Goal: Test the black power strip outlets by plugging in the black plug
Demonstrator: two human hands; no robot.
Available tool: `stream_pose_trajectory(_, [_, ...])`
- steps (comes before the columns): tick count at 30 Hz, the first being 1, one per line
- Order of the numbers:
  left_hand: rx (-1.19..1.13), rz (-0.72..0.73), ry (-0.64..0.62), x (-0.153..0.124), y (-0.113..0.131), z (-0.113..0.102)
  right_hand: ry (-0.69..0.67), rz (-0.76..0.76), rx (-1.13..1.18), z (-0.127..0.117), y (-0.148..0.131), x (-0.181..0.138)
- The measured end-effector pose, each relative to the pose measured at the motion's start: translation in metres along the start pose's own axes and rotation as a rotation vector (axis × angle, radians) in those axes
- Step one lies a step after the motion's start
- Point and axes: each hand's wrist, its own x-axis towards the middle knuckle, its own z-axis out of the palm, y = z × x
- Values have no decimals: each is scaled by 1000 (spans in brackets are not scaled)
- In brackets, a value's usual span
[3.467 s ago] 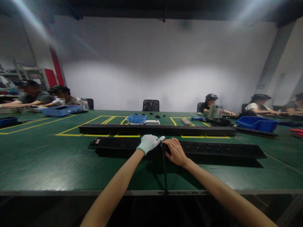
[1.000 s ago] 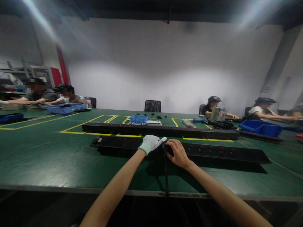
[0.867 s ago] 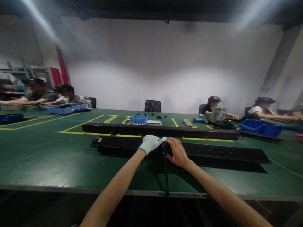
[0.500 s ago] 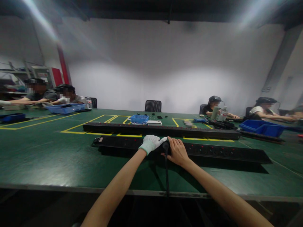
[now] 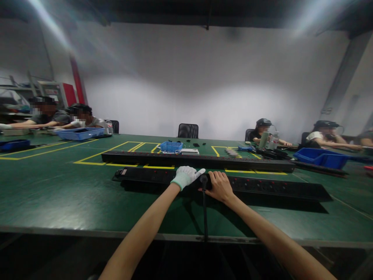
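Observation:
A long black power strip [image 5: 276,188] with red-lit switches or lamps lies across the table in front of me. My left hand [image 5: 186,175], in a white glove with a pale green cuff, grips the strip left of its middle, thumb stretched toward the plug. A black plug [image 5: 204,179] sits in the strip between my hands, and its cord [image 5: 205,216] hangs down over the table's front edge. My bare right hand [image 5: 219,186] holds the strip just right of the plug, fingers over its far edge and thumb underneath, partly hidden.
Behind it lies a second long black strip [image 5: 163,158] on the green table [image 5: 72,194]. Farther back are a small blue basket [image 5: 171,147] and a white box [image 5: 190,151]. Blue bins [image 5: 322,157] stand at the right and left. Several people sit along the table.
My right fingers have moved slightly right, away from the plug. The left hand keeps its place on the strip, and the plug stays in it.

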Motion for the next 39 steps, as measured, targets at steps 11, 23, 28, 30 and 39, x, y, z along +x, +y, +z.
stream_pose_trajectory(11, [-13, -22, 22, -2, 2, 0, -71, 14, -5, 1, 3, 1])
stream_pose_trajectory(23, [-34, -28, 38, 1, 10, 2, -103, 8, 8, 0, 14, -1])
stream_pose_trajectory(28, [-42, -24, 32, -1, 10, -1, -95, 19, 13, -2, 11, -1])
stream_pose_trajectory(30, [-45, -18, 30, -4, 10, -3, -88, 28, 19, -2, 10, -1])
stream_pose_trajectory(39, [-48, -9, 24, -13, 11, -10, -99, 2, 102, -7, 12, -3])
